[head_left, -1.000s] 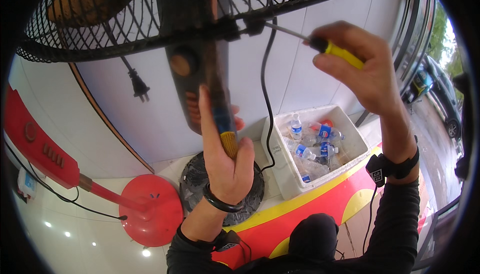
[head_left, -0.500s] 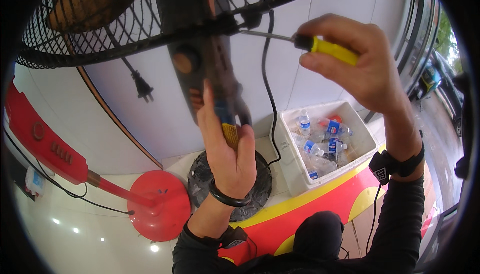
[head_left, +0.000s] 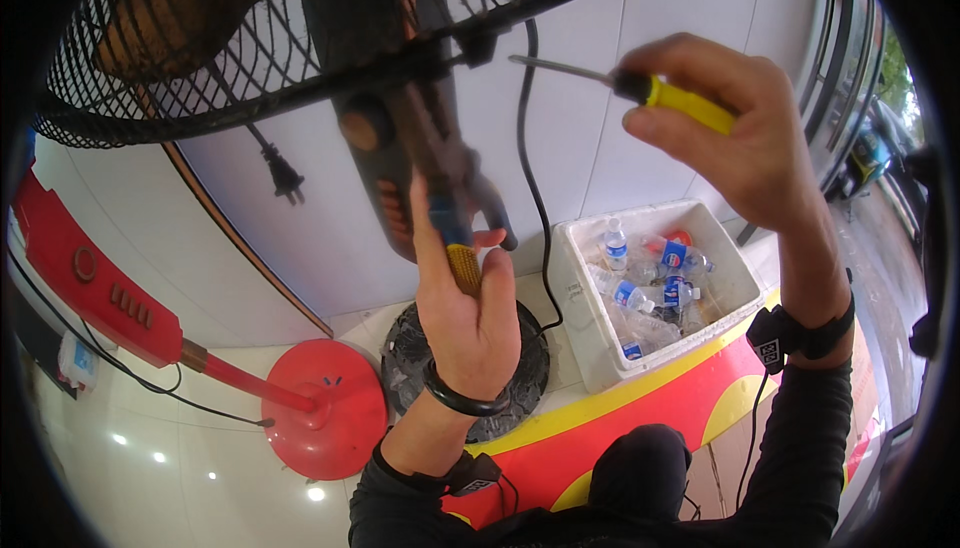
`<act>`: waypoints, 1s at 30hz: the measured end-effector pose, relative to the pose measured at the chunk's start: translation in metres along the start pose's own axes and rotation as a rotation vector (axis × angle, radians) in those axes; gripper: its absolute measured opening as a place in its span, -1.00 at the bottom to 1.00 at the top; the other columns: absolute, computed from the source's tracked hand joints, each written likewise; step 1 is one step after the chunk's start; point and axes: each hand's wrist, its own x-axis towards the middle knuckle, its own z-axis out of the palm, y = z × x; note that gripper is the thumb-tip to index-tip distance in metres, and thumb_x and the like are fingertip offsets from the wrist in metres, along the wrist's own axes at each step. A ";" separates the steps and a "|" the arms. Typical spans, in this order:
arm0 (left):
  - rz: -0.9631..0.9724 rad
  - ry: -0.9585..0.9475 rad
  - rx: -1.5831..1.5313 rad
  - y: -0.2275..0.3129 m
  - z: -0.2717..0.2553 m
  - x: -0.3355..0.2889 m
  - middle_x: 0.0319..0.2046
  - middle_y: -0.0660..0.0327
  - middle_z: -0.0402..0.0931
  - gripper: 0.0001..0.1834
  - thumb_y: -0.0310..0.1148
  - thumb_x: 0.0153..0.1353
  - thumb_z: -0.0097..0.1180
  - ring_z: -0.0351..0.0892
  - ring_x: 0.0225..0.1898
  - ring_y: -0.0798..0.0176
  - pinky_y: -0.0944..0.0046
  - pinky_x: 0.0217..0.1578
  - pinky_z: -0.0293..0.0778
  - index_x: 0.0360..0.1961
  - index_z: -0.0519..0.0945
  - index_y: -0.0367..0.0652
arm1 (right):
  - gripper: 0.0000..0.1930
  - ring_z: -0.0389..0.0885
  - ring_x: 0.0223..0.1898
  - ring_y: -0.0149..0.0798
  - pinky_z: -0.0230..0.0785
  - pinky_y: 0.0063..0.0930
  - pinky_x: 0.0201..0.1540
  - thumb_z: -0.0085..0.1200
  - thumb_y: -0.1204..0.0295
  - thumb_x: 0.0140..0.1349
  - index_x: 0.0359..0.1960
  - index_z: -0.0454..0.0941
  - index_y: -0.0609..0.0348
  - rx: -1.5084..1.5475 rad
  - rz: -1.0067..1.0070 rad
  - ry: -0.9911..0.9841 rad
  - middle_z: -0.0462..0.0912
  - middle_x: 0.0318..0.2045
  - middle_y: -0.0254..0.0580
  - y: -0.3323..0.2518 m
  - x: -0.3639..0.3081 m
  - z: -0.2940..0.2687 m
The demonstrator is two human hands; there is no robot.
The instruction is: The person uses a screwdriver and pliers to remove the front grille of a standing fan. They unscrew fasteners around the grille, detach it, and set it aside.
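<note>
Screwdriver (head_left: 690,108) with a yellow-and-black handle and metal shaft is just below the black wire fan cage (head_left: 320,86), tip apart from it; the right hand (head_left: 735,143) has its grip closed round the handle. Further below the cage, the left hand (head_left: 460,343) grips a blue-and-yellow-handled tool (head_left: 463,266). A white rectangular box (head_left: 588,348) holding clear plastic bottles (head_left: 675,291) stands below and right of the cage.

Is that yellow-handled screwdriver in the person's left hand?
No, the right hand holds the yellow-handled screwdriver, while the left hand grips a tool with a blue-and-yellow handle.
</note>
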 end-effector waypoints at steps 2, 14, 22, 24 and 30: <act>0.017 -0.037 0.064 0.003 -0.002 0.000 0.03 0.04 0.41 -0.26 -0.68 0.16 -0.13 0.48 -0.08 0.26 0.36 -0.05 0.41 0.40 0.00 -0.34 | -0.69 0.51 -0.46 -0.42 0.33 -0.62 -0.40 0.19 0.36 0.21 -0.11 0.57 0.33 0.009 -0.001 0.003 0.61 -0.36 -0.17 0.002 -0.001 0.000; -0.036 -0.019 -0.091 0.016 0.002 -0.006 0.08 0.01 0.33 -0.21 -0.70 0.13 -0.17 0.43 0.09 0.20 0.34 0.00 0.35 0.42 -0.09 -0.31 | -0.72 0.52 -0.41 -0.44 0.36 -0.63 -0.37 0.23 0.41 0.19 -0.11 0.58 0.29 0.064 -0.019 0.052 0.60 -0.35 -0.19 0.008 -0.001 0.002; 0.002 0.021 0.015 0.015 0.001 -0.007 0.18 0.00 0.26 -0.24 -0.68 0.14 -0.19 0.38 -0.01 0.27 0.39 0.04 0.30 0.42 -0.03 -0.31 | -0.71 0.53 -0.42 -0.42 0.36 -0.64 -0.38 0.24 0.40 0.18 -0.12 0.58 0.30 0.094 -0.031 0.011 0.60 -0.34 -0.19 0.005 -0.002 0.008; -0.050 -0.002 -0.088 0.014 0.001 -0.007 0.19 -0.02 0.26 -0.24 -0.69 0.14 -0.21 0.40 0.03 0.24 0.39 0.04 0.30 0.42 -0.03 -0.31 | -0.71 0.54 -0.42 -0.41 0.37 -0.63 -0.38 0.25 0.40 0.18 -0.12 0.58 0.30 0.084 -0.042 0.028 0.60 -0.33 -0.18 0.005 0.000 0.009; 0.009 -0.006 -0.075 0.013 0.004 -0.005 0.16 -0.05 0.32 -0.25 -0.72 0.17 -0.29 0.39 0.19 0.13 0.28 0.18 0.26 0.43 -0.09 -0.30 | -0.71 0.53 -0.42 -0.40 0.36 -0.63 -0.39 0.25 0.40 0.19 -0.11 0.58 0.30 0.058 -0.082 0.032 0.60 -0.32 -0.17 0.006 0.003 0.007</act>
